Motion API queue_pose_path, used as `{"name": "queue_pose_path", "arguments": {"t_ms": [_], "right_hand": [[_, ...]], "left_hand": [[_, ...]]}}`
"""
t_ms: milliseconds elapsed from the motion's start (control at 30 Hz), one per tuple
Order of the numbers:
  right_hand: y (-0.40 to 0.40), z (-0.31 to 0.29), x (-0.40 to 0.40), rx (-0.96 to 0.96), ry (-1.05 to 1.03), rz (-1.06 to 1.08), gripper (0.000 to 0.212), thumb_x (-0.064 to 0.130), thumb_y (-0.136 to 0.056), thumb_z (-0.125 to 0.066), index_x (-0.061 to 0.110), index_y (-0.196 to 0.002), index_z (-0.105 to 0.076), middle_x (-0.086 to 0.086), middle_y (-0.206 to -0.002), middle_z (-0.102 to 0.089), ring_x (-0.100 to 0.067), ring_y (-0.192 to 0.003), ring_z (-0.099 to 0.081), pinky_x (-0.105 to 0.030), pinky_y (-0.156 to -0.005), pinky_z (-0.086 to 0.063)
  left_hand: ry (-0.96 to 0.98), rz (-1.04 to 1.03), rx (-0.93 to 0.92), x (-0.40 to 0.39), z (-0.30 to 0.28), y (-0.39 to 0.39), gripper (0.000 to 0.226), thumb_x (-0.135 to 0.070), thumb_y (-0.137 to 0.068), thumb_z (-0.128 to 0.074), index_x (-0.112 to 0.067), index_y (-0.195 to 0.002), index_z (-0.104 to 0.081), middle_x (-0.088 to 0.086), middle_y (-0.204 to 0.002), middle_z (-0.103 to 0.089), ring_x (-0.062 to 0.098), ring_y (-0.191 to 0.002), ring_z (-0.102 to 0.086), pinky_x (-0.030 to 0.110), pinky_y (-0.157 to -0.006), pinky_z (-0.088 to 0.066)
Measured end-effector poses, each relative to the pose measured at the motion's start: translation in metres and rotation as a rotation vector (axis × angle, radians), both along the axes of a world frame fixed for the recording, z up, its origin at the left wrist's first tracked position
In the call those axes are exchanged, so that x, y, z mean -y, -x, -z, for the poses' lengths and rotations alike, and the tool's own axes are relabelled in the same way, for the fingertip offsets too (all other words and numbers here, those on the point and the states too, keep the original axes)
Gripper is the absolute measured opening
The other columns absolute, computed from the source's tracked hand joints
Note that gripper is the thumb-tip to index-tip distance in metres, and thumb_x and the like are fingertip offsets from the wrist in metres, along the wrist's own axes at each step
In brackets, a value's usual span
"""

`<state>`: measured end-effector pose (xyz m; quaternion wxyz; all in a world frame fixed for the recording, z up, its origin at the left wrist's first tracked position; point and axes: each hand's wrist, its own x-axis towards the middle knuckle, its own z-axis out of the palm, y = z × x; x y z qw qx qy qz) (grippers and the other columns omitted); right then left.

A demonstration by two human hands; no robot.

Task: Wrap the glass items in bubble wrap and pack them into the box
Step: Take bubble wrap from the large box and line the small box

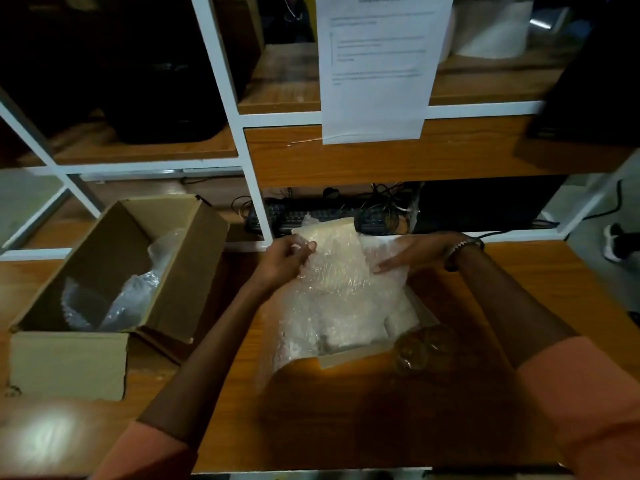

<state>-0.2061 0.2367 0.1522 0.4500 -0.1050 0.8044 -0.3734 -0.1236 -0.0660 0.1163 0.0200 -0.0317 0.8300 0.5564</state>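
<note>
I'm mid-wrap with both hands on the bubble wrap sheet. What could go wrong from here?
1. The bare glass item lies close beside your right forearm; pulling that arm back could knock it across the table.
2. The left hand only pinches the bubble wrap while the right hand lies flat on it, so the fold may spring open.
3. The cardboard box already holds wrapped bundles, so space may be tight.

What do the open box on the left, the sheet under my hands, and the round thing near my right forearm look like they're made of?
The box: plain brown cardboard, matte, with folded flaps. The sheet: clear plastic bubble wrap, glossy, its surface dotted with small bubbles. The round thing: probably clear glass, since the wood grain shows through it with glints, though it is too dim and blurred to be sure.
</note>
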Motion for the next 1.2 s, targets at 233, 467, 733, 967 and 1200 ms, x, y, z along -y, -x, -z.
{"name": "queue_pose_path", "arguments": {"t_ms": [233,467,733,967,1200], "right_hand": [[-0.009,-0.014,0.029,-0.124,0.298,0.058,0.049,0.033,-0.085,-0.086,0.016,-0.129,-0.071,-0.004,-0.127,-0.075,-0.024,-0.119,-0.071,-0.042,-0.102,-0.057],[0.002,-0.003,-0.001,-0.212,0.455,0.431,0.032,0.026,-0.090,-0.081,0.009,-0.118,-0.077,-0.006,-0.119,-0.078,-0.022,-0.115,-0.073,-0.043,-0.107,-0.053],[-0.003,0.038,-0.019,0.058,0.611,0.911,0.020,0.009,-0.105,-0.056,0.002,-0.114,-0.073,-0.013,-0.103,-0.078,-0.027,-0.088,-0.074,-0.037,-0.078,-0.064],[-0.004,0.054,-0.031,-0.056,0.485,0.905,0.030,0.015,-0.103,-0.061,-0.002,-0.127,-0.069,-0.017,-0.123,-0.073,-0.031,-0.109,-0.071,-0.046,-0.101,-0.055],[-0.038,0.037,-0.044,-0.141,0.007,0.265,0.035,0.029,-0.085,-0.086,0.002,-0.106,-0.081,-0.004,-0.101,-0.081,-0.017,-0.094,-0.073,-0.029,-0.078,-0.054]], "left_hand": [[0.099,0.306,0.044,-0.036,-0.027,0.020,0.026,-0.014,-0.108,-0.059,-0.020,-0.084,-0.068,-0.005,-0.069,-0.059,0.005,-0.056,-0.053,0.025,-0.054,-0.046],[0.041,0.334,0.143,-0.030,-0.039,0.014,0.059,-0.073,-0.090,-0.060,-0.021,-0.112,-0.077,-0.003,-0.087,-0.079,0.009,-0.071,-0.066,0.029,-0.068,-0.050],[-0.286,0.509,0.341,-0.017,-0.001,-0.002,0.080,-0.057,-0.069,-0.093,-0.001,-0.119,-0.065,0.008,-0.122,-0.078,0.021,-0.122,-0.071,0.030,-0.104,-0.056],[-0.320,0.328,0.373,0.000,0.013,0.006,0.055,-0.017,-0.077,-0.093,-0.010,-0.123,-0.064,0.019,-0.119,-0.078,0.035,-0.117,-0.073,0.047,-0.100,-0.060],[0.290,0.411,0.293,0.052,0.014,0.029,0.025,-0.021,-0.092,-0.082,-0.014,-0.115,-0.077,0.007,-0.115,-0.080,0.028,-0.112,-0.075,0.049,-0.105,-0.058]]}}
